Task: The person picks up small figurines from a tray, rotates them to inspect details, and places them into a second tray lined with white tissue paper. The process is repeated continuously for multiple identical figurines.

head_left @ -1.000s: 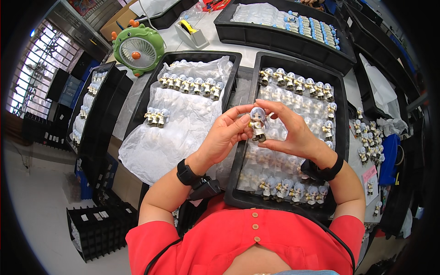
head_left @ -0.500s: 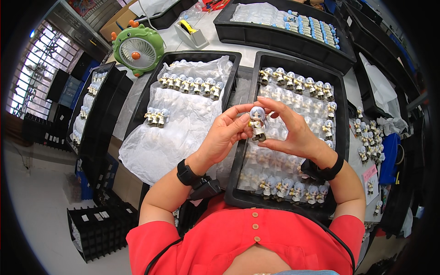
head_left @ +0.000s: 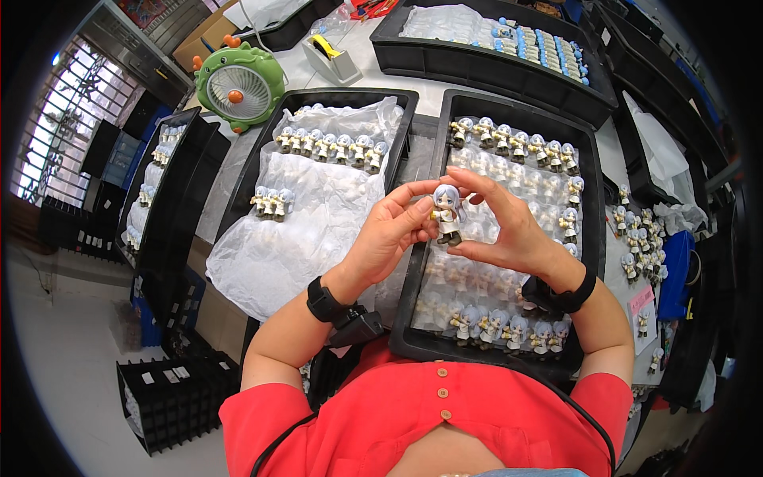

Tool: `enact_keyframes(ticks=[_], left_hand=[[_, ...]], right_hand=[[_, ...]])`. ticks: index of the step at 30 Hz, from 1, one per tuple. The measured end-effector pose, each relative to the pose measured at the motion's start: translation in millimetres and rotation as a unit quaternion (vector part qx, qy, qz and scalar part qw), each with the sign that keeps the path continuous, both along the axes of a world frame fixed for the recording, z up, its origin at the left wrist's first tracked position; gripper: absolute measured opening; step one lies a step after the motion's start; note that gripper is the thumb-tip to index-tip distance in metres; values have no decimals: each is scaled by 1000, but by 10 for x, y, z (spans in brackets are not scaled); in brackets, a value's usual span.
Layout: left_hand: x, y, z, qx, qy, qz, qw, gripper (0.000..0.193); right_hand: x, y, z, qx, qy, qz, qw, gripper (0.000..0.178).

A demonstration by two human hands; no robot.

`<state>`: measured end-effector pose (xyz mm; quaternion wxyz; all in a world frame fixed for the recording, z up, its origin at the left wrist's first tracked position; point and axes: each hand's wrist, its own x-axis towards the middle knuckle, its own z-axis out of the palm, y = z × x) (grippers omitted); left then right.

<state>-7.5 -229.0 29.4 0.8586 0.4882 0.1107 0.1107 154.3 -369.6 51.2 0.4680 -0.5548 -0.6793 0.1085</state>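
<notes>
A small figurine (head_left: 447, 213) with pale lilac hair, a white outfit and dark boots is held upright above the left edge of the right-hand tray. My left hand (head_left: 397, 222) pinches its side between thumb and fingers. My right hand (head_left: 513, 230) grips it too, fingers at the head and thumb by the boots. Below my hands, the black tray (head_left: 417, 306) holds rows of like figurines, some under a translucent sheet. To the left, another black tray (head_left: 253, 163) is lined with crumpled white sheeting (head_left: 266, 254), with a few figurines (head_left: 273, 203) lying on top.
A green fan (head_left: 241, 83) and a tape dispenser (head_left: 331, 60) stand at the back. Behind the right tray is a black tray (head_left: 485, 75) of blue-topped pieces. Loose figurines (head_left: 640, 242) cluster at the right beside a blue bin (head_left: 677, 274). A tilted black tray (head_left: 171, 195) stands at left.
</notes>
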Motion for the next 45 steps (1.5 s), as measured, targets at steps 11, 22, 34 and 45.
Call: enact_keyframes(ticks=[11, 22, 34, 45], left_hand=[[11, -16, -26, -5, 9, 0, 1000, 37], [5, -1, -17, 0, 12, -5, 1000, 39], [12, -20, 4, 1, 3, 2, 1000, 39], [1, -3, -10, -5, -7, -4, 1000, 37]], right_hand=[[-1, 2, -7, -7, 3, -2, 1000, 88], [-2, 0, -20, -13, 14, -5, 1000, 90], [8, 2, -28, -14, 9, -6, 1000, 91], [8, 6, -35, -12, 14, -6, 1000, 91]])
